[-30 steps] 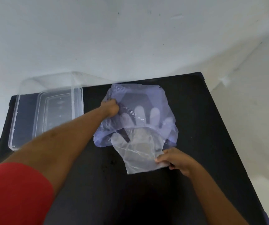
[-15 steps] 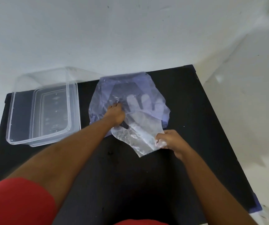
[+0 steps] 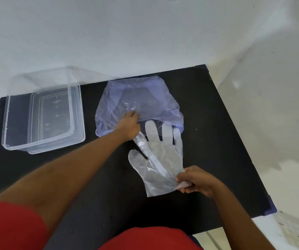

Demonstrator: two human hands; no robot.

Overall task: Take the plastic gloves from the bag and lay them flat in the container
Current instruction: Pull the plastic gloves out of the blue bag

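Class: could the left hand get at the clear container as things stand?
Probably yes. The left hand presses on the bag, and only bare black table lies between it and the open container.

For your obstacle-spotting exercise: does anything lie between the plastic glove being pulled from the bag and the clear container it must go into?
Yes. The left forearm crosses the table between the glove and the container, its left hand pinning the bag. Nothing else blocks it.
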